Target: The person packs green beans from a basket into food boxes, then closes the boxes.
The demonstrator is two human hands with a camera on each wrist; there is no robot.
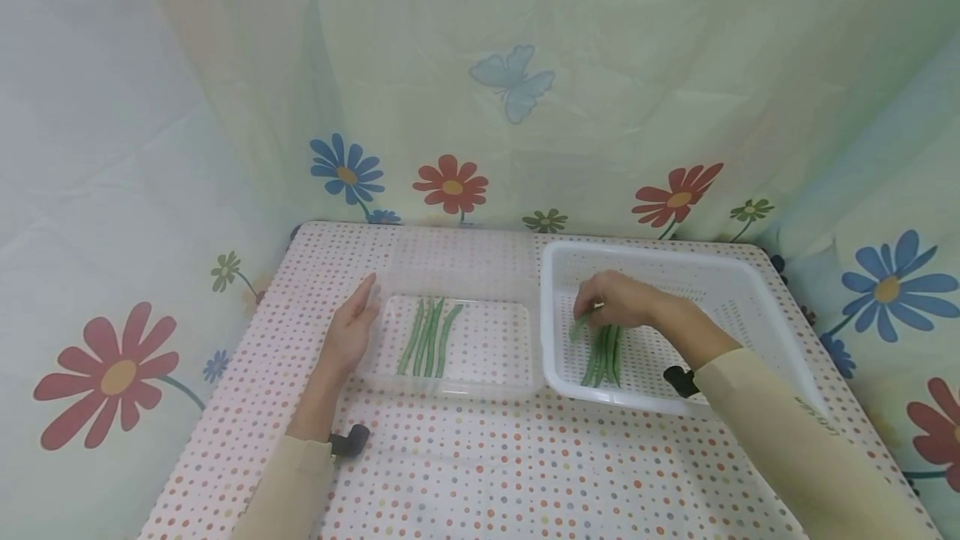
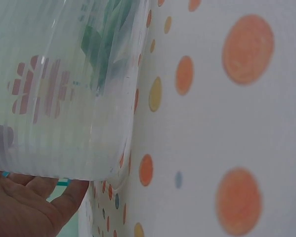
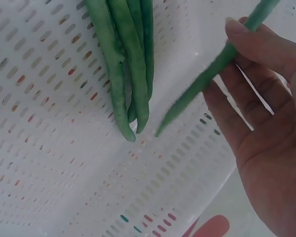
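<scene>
My right hand (image 1: 626,298) is over the left part of a white perforated basket (image 1: 548,315). In the right wrist view its thumb and fingers pinch one green bean (image 3: 194,91), which slants down past the fingertips. Beside that bean, a small bunch of green beans (image 3: 133,59) lies in the basket. My left hand (image 1: 348,332) is at the left side of a clear plastic container (image 1: 457,390), fingers loosely extended. The left wrist view shows its fingertips against the container's side. Several green beans (image 1: 434,338) lie roughly side by side in the container's left half.
Container and basket stand next to each other on a table with a dotted cloth (image 1: 480,473). Curtains (image 1: 420,48) printed with flowers hang behind the table and at both sides. Dark wrist cameras (image 1: 351,441) are strapped to both wrists.
</scene>
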